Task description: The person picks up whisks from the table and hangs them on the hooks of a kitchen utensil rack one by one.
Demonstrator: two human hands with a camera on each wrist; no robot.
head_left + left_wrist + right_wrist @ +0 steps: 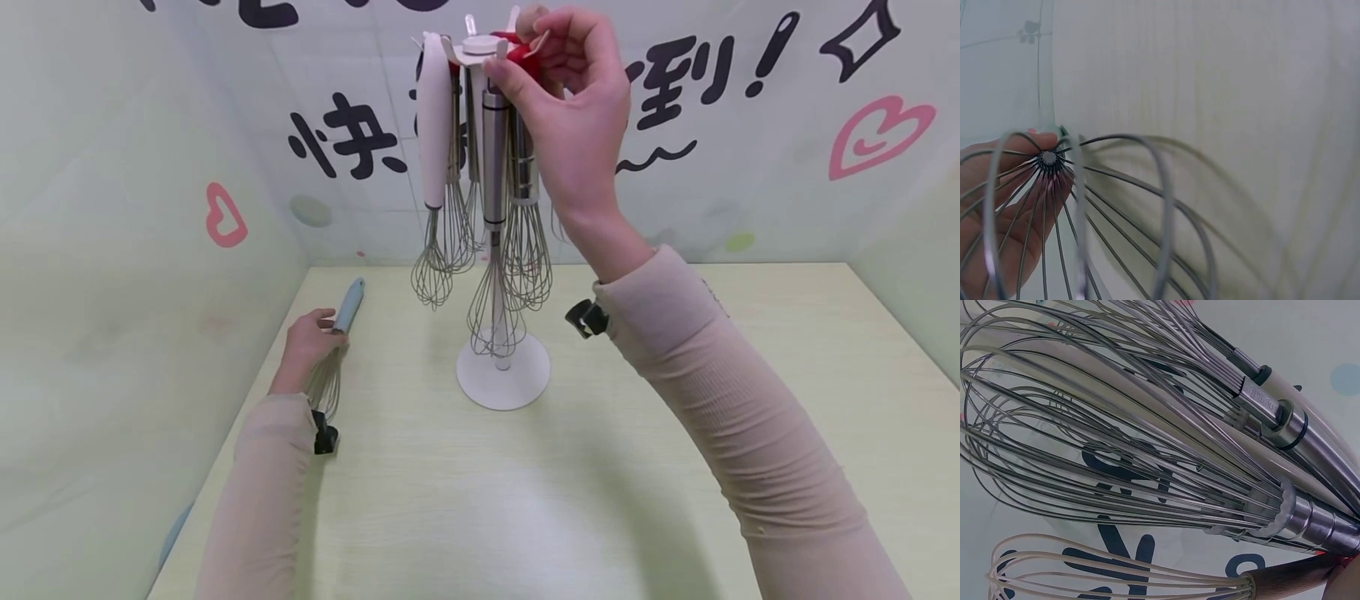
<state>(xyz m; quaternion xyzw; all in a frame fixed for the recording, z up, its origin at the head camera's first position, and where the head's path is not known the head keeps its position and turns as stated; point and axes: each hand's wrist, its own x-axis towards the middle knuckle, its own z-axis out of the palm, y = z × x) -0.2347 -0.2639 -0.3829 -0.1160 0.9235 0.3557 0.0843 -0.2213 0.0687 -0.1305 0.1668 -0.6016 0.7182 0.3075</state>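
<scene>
At the table's left edge my left hand [306, 343] grips a whisk with a light blue handle [350, 305], around where handle and wires meet. The whisk's wire loops [1166, 206] fill the front of the left wrist view. My right hand [581, 108] is raised at the top of a white whisk rack [502, 387], thumb and curled fingers holding its hooked top beside a red piece. Several whisks hang there, including a white-handled one [433, 125] and a steel-handled one [494, 158]. A wooden-handled whisk [1288, 578] shows low in the right wrist view.
The rack stands on a round base on the pale wooden table [465, 500]. Behind it is a white backdrop [360, 225] with black lettering and hearts. A bit of something blue [175, 533] shows at the table's left edge.
</scene>
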